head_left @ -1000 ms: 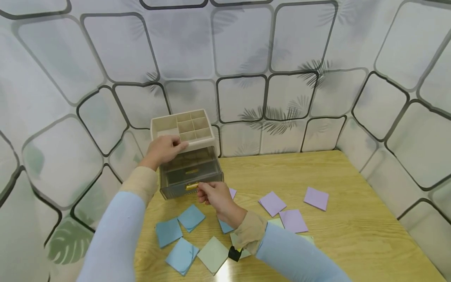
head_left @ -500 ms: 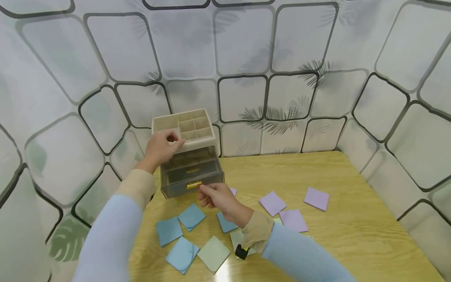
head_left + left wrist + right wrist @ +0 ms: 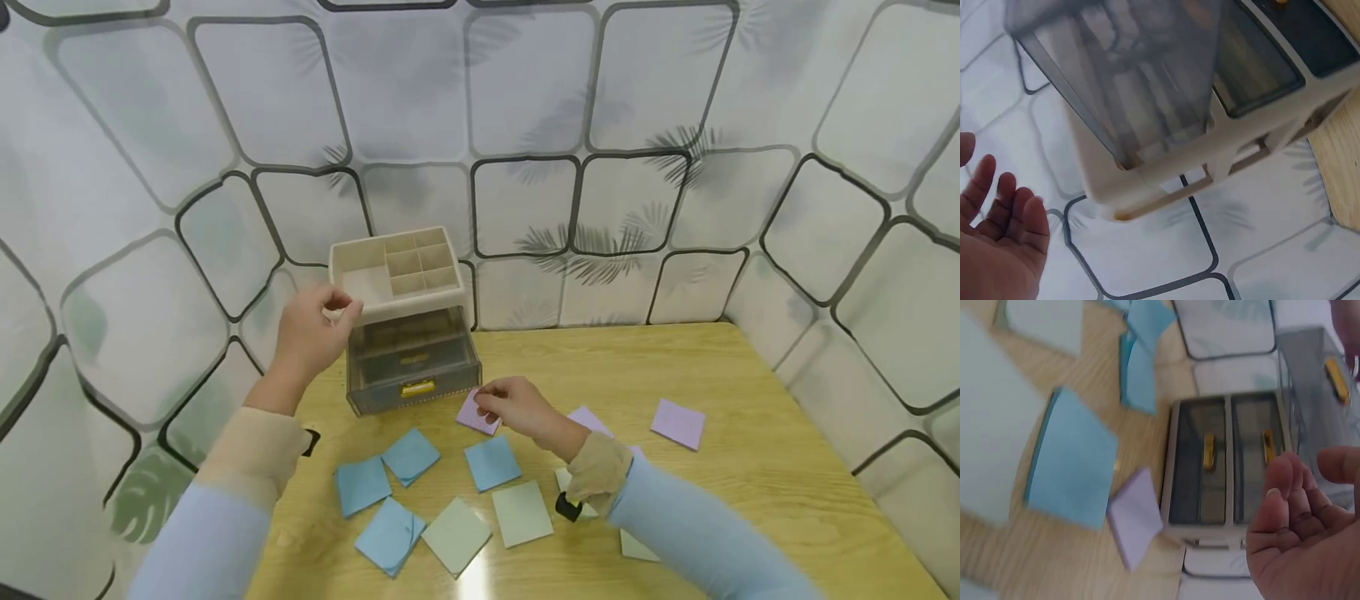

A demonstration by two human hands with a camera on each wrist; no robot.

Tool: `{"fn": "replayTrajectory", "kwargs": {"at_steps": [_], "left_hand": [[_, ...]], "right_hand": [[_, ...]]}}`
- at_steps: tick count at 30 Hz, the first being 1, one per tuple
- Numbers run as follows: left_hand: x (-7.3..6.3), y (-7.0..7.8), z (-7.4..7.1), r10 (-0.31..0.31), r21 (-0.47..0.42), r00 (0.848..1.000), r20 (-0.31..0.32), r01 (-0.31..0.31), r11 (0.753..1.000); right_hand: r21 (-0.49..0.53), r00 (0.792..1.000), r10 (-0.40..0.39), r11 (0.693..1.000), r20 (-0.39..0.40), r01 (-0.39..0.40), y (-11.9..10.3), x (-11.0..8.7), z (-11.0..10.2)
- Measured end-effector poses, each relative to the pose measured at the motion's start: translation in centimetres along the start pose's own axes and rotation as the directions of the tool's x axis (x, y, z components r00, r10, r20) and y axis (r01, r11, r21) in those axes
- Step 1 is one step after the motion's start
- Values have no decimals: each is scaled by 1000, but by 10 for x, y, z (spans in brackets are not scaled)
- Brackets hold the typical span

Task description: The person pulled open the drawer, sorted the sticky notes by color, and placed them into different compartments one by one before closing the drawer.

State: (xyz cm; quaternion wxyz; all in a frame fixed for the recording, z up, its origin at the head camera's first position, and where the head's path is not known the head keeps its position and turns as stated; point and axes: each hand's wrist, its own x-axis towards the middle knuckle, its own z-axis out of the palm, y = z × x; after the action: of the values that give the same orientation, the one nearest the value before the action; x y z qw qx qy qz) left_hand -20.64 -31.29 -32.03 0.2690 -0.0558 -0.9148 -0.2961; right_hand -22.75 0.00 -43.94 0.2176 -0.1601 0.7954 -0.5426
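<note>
Drew away from the pulled-out top drawer of the beige organizer, back left on the table, with right hand and left hand, keeping fingers loosely bent, thumbs apart. In front, a purple note; nearer, blue notes.

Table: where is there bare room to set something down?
Bare wood runs along the back of the table, between the drawer box and the right edge, and right of the rightmost purple pad. It is crowded in front of the drawer box, where blue pads and green pads lie close.
</note>
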Motion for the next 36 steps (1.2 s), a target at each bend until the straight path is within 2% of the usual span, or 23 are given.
{"fn": "replayTrajectory", "kwargs": {"at_steps": [3,6,10,12,15,17,21,25,31,36], "left_hand": [[-18,4,-2,-25,-22,1000,-3,25,999],[-38,4,-4,-46,-36,998,-35,45,998],[-64,3,-5,-63,-26,996,-68,61,998],[-76,2,-4,-83,-27,994,-77,82,996],[-92,1,-1,-137,-46,987,-88,134,990],[-100,1,2,-181,-63,980,-86,176,982],[-110,1,7,-268,-95,961,-71,261,961],[-115,-2,16,-329,-109,940,-84,320,941],[-118,-5,28,-404,-133,910,-89,391,911],[-118,-2,33,-480,-201,876,-42,463,863]], "right_hand": [[-118,999,-18,993,-26,15,11,3,-18],[-251,998,-49,967,-51,35,26,6,-37],[-441,990,-94,897,-101,40,51,7,-65],[-515,986,-97,857,-138,13,65,6,-80],[-576,983,-69,816,-172,-44,82,1,-101],[-593,981,-36,801,-191,-86,90,-4,-113],[-609,977,19,779,-212,-147,103,-16,-132],[-617,970,94,757,-223,-215,113,-22,-142],[-611,964,175,747,-201,-263,121,-28,-142],[-611,959,204,739,-198,-283,125,-33,-137]]}}
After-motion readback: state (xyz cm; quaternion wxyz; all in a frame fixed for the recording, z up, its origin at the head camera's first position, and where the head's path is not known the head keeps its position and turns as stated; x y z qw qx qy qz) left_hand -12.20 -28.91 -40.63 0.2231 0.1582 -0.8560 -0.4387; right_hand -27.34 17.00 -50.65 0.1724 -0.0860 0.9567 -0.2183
